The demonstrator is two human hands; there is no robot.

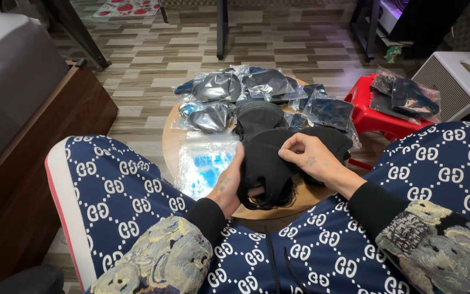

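Observation:
A black cloth item (265, 163) lies bunched between both my hands over a small round wooden table (171, 139). My left hand (228, 184) grips its lower left side, with the thumb tucked under the fabric. My right hand (312, 159) pinches its top edge between thumb and forefinger. Under my left hand lies a clear plastic bag with blue print (205, 160), flat on the table. More black cloth (259, 117) is stacked just behind the held piece.
Several clear bags holding dark items (221, 87) cover the table's far half. A red plastic stool (373, 111) at right carries more bagged items (406, 95). A white box-shaped device (461, 84) stands far right, a brown wooden furniture side (33, 158) at left. My knees in blue patterned trousers (121, 190) flank the table.

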